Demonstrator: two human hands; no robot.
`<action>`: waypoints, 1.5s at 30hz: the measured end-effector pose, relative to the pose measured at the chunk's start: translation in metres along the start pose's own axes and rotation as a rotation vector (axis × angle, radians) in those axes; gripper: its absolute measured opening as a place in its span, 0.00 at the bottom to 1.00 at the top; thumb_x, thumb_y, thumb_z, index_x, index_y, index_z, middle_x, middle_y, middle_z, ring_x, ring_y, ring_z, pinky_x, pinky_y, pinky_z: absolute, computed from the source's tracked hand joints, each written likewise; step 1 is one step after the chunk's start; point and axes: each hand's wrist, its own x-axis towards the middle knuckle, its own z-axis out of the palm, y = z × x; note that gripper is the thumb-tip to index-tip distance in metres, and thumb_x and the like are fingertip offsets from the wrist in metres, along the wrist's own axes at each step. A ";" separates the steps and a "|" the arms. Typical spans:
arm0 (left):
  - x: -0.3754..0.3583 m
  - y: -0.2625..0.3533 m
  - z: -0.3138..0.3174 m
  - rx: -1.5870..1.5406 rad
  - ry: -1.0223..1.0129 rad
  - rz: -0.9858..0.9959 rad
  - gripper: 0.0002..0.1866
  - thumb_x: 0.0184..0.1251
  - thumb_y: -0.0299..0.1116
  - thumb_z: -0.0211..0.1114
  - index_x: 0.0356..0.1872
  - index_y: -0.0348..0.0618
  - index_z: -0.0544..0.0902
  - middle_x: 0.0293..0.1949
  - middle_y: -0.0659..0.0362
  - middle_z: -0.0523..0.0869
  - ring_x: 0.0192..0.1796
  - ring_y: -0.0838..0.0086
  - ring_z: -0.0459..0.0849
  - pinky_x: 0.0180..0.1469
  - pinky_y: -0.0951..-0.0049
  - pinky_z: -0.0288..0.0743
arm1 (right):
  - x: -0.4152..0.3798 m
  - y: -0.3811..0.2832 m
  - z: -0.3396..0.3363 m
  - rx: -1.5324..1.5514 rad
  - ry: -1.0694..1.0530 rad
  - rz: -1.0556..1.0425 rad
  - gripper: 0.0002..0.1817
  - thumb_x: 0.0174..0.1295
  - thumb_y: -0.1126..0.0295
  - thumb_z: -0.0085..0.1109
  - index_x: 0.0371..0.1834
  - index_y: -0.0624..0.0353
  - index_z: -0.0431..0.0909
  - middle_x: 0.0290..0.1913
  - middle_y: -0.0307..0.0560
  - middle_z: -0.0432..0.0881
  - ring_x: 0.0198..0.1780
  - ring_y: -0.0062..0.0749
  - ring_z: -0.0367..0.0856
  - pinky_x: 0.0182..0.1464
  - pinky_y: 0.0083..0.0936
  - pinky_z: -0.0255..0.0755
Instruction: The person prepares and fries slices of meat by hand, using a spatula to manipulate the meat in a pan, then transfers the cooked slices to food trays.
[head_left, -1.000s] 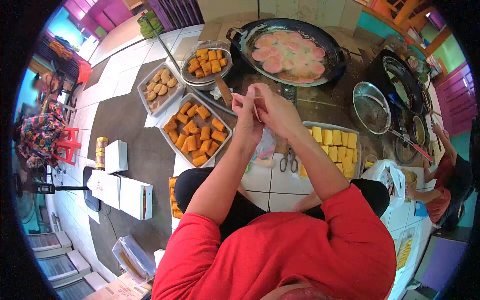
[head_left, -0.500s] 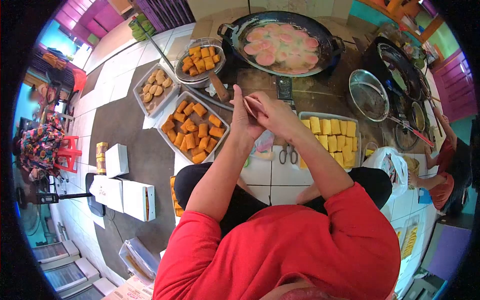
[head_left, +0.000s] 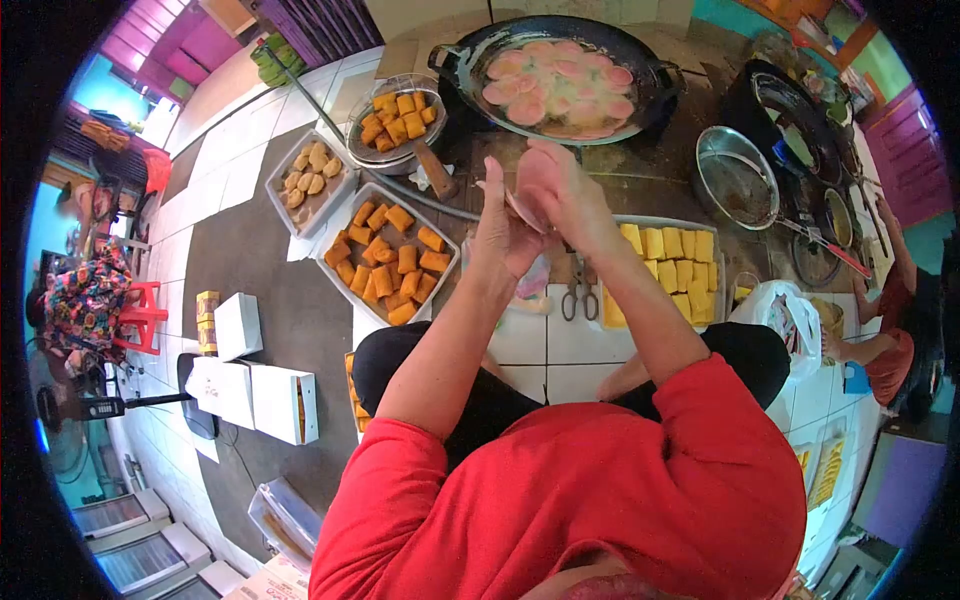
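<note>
In front of the wok, my two hands are raised close together with thin pink discs between them. My left hand cups the discs' lower edge against its palm, its thumb pointing up. My right hand is closed on a disc from the other side; its fingertips are partly hidden. Just beyond, a large black wok holds many similar pink discs in bubbling oil. Below my hands lie scissors and a clear plastic bag, partly covered by my wrists.
Left of my arms stand a tray of browned rolls, a tray of round pieces and a strainer of fried rolls. To the right are a tray of yellow rolls, a metal sieve and a white plastic bag.
My hands have shifted slightly right and their fingers have parted at the top. The discs between them show more of their face. The view has shifted slightly.
</note>
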 end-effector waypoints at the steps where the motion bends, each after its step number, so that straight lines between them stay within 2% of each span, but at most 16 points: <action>1: 0.002 0.003 -0.001 0.020 0.013 0.022 0.38 0.55 0.75 0.53 0.49 0.50 0.79 0.49 0.58 0.82 0.53 0.66 0.80 0.56 0.53 0.73 | 0.003 0.004 -0.004 0.012 -0.078 -0.093 0.21 0.57 0.64 0.63 0.54 0.54 0.72 0.50 0.55 0.80 0.50 0.54 0.79 0.48 0.42 0.74; 3: 0.010 0.005 -0.011 0.055 0.014 0.051 0.38 0.57 0.74 0.53 0.47 0.49 0.80 0.46 0.58 0.84 0.50 0.67 0.81 0.54 0.56 0.75 | 0.008 0.004 -0.013 0.037 -0.239 -0.274 0.20 0.57 0.63 0.63 0.52 0.55 0.75 0.50 0.54 0.79 0.50 0.52 0.79 0.49 0.40 0.73; 6: 0.008 0.008 -0.016 0.132 -0.019 0.090 0.34 0.61 0.71 0.53 0.40 0.46 0.82 0.41 0.59 0.84 0.44 0.68 0.83 0.51 0.61 0.76 | -0.003 -0.011 -0.018 -0.040 -0.303 -0.228 0.15 0.59 0.65 0.62 0.48 0.58 0.79 0.52 0.51 0.80 0.52 0.47 0.79 0.52 0.31 0.73; 9: 0.013 0.011 -0.024 0.153 -0.075 0.172 0.31 0.64 0.67 0.54 0.31 0.45 0.82 0.34 0.59 0.84 0.40 0.69 0.83 0.46 0.65 0.77 | -0.002 -0.002 -0.013 0.018 -0.311 -0.188 0.14 0.60 0.66 0.61 0.47 0.59 0.79 0.51 0.51 0.80 0.50 0.47 0.80 0.50 0.32 0.74; 12: 0.021 0.007 -0.029 0.128 -0.017 0.305 0.28 0.67 0.62 0.55 0.23 0.45 0.79 0.28 0.59 0.83 0.35 0.70 0.81 0.41 0.67 0.77 | -0.008 -0.004 -0.003 -0.036 -0.188 -0.078 0.14 0.57 0.69 0.62 0.46 0.60 0.79 0.49 0.49 0.81 0.47 0.46 0.81 0.49 0.33 0.74; 15: 0.023 0.000 -0.019 0.124 0.060 0.444 0.25 0.69 0.56 0.57 0.20 0.46 0.76 0.23 0.59 0.81 0.29 0.71 0.79 0.35 0.67 0.76 | -0.006 0.003 0.007 -0.045 -0.075 -0.159 0.14 0.54 0.68 0.61 0.44 0.59 0.78 0.41 0.52 0.81 0.43 0.50 0.80 0.45 0.36 0.74; 16: 0.022 -0.001 -0.014 0.128 0.080 0.490 0.24 0.69 0.54 0.58 0.20 0.47 0.76 0.22 0.59 0.80 0.28 0.71 0.78 0.33 0.68 0.76 | -0.005 0.005 0.010 0.004 -0.072 -0.114 0.15 0.53 0.69 0.62 0.44 0.59 0.77 0.41 0.52 0.81 0.43 0.50 0.80 0.46 0.36 0.74; 18: 0.023 -0.005 -0.009 0.074 0.130 0.526 0.20 0.70 0.50 0.59 0.23 0.47 0.75 0.22 0.59 0.80 0.27 0.72 0.79 0.32 0.68 0.76 | -0.004 0.007 0.015 0.101 -0.068 -0.020 0.15 0.52 0.70 0.62 0.44 0.59 0.77 0.41 0.51 0.81 0.43 0.50 0.80 0.46 0.36 0.74; 22: 0.030 -0.009 -0.021 0.122 0.166 0.568 0.14 0.70 0.47 0.60 0.31 0.49 0.73 0.22 0.59 0.80 0.27 0.74 0.79 0.32 0.69 0.77 | -0.002 0.012 0.021 0.106 -0.066 -0.009 0.15 0.52 0.70 0.63 0.43 0.60 0.77 0.41 0.52 0.81 0.43 0.49 0.80 0.46 0.35 0.74; 26: 0.026 -0.005 -0.017 0.123 0.145 0.503 0.13 0.70 0.47 0.60 0.39 0.50 0.71 0.26 0.60 0.80 0.31 0.74 0.80 0.36 0.69 0.78 | -0.003 0.015 0.023 0.175 -0.027 -0.027 0.13 0.54 0.69 0.62 0.42 0.61 0.79 0.40 0.53 0.81 0.41 0.50 0.81 0.43 0.36 0.74; 31: 0.019 -0.009 -0.003 0.108 0.180 0.521 0.20 0.68 0.43 0.60 0.54 0.53 0.64 0.41 0.60 0.77 0.41 0.72 0.80 0.44 0.67 0.78 | -0.002 0.011 0.016 0.111 -0.020 -0.033 0.13 0.56 0.67 0.62 0.42 0.61 0.80 0.39 0.54 0.81 0.40 0.51 0.81 0.42 0.37 0.74; 32: 0.016 -0.004 -0.003 0.158 0.098 0.497 0.26 0.64 0.35 0.58 0.60 0.55 0.57 0.46 0.59 0.73 0.44 0.69 0.79 0.49 0.64 0.77 | 0.000 0.008 0.012 0.098 -0.030 -0.046 0.13 0.56 0.67 0.62 0.42 0.61 0.80 0.39 0.54 0.81 0.41 0.51 0.81 0.43 0.37 0.74; 35: 0.006 -0.002 0.000 0.162 -0.098 0.581 0.32 0.56 0.27 0.55 0.63 0.52 0.55 0.49 0.57 0.71 0.49 0.68 0.77 0.55 0.64 0.74 | 0.006 -0.004 0.002 0.051 -0.045 -0.144 0.13 0.54 0.66 0.63 0.41 0.60 0.80 0.40 0.55 0.81 0.42 0.51 0.81 0.44 0.37 0.75; 38: 0.008 -0.006 -0.003 0.103 -0.128 0.719 0.36 0.54 0.27 0.53 0.67 0.49 0.53 0.50 0.56 0.69 0.55 0.67 0.74 0.60 0.65 0.70 | 0.005 -0.018 -0.002 0.013 -0.053 -0.159 0.13 0.53 0.66 0.63 0.41 0.58 0.80 0.42 0.54 0.81 0.44 0.51 0.80 0.45 0.38 0.75; 41: 0.010 -0.003 -0.003 0.167 -0.205 0.782 0.36 0.56 0.30 0.49 0.69 0.46 0.51 0.52 0.56 0.68 0.59 0.67 0.70 0.64 0.66 0.66 | 0.004 -0.024 0.001 -0.030 -0.038 -0.135 0.13 0.54 0.67 0.62 0.43 0.58 0.80 0.44 0.54 0.81 0.45 0.52 0.80 0.47 0.39 0.75; 45: 0.006 0.000 0.004 0.096 -0.174 0.789 0.34 0.57 0.31 0.45 0.69 0.43 0.52 0.48 0.58 0.69 0.58 0.68 0.70 0.68 0.67 0.61 | 0.001 -0.029 0.003 -0.024 -0.027 -0.118 0.14 0.55 0.68 0.61 0.45 0.57 0.79 0.45 0.54 0.81 0.46 0.52 0.80 0.47 0.40 0.75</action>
